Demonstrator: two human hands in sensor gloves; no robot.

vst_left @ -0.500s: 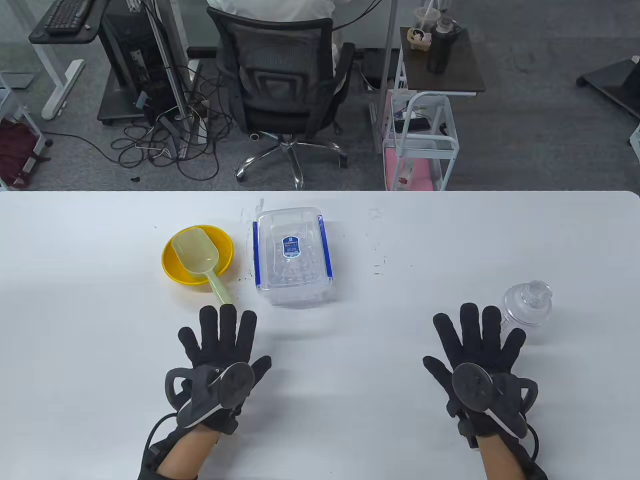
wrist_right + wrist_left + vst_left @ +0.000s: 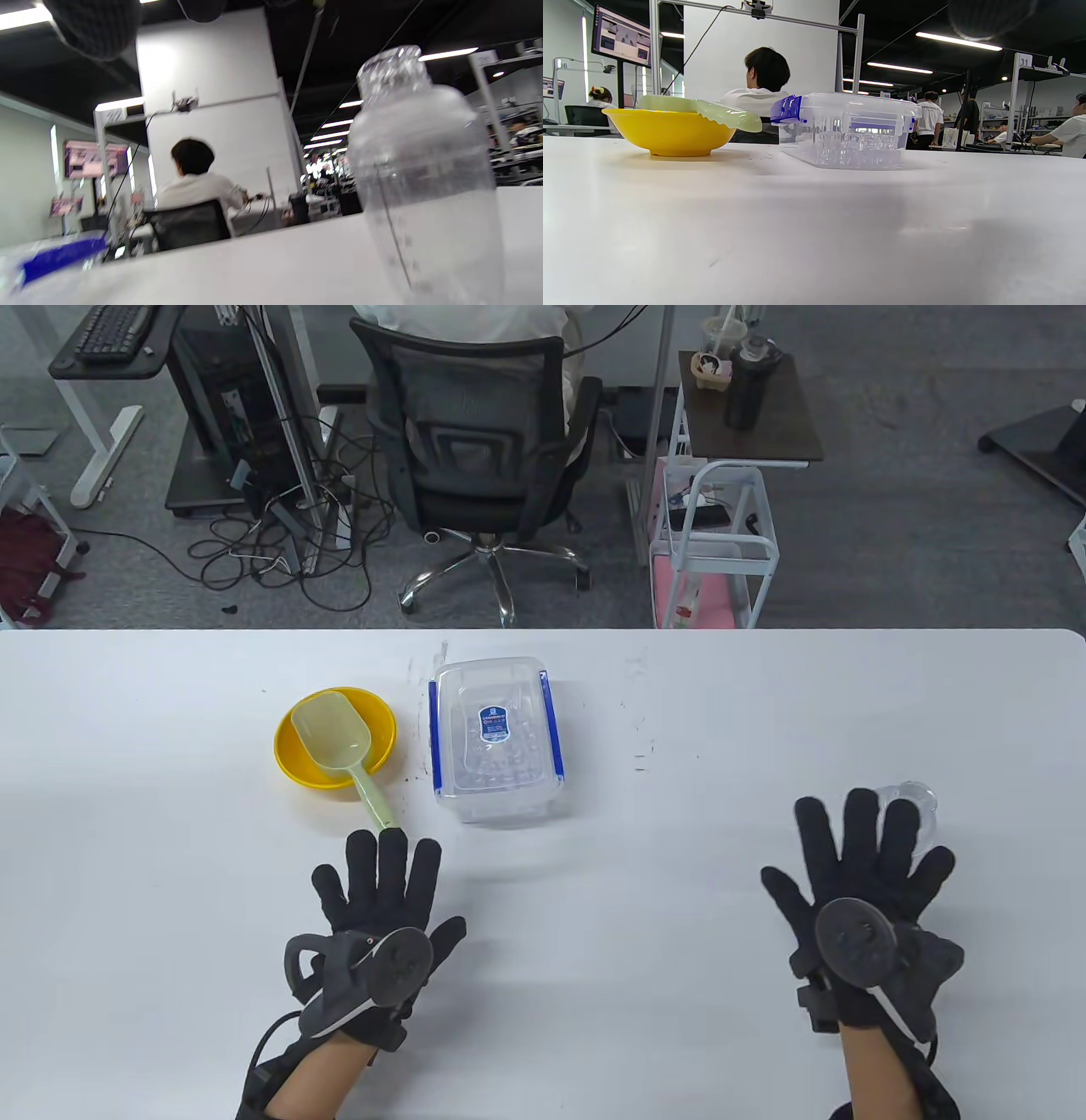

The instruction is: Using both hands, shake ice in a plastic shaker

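My right hand (image 2: 857, 891), fingers (image 2: 859, 823) spread flat, hides most of the clear shaker (image 2: 424, 178) standing near the surface's (image 2: 645, 984) right edge. My left hand (image 2: 377, 916) lies flat, fingers apart, with bare room between.

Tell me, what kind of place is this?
Probably an open-plan lab or workshop, not a kitchen. Beyond the white table are an office chair, tangled cables by a computer desk, and metal frames with a screen; other people work at benches farther back.
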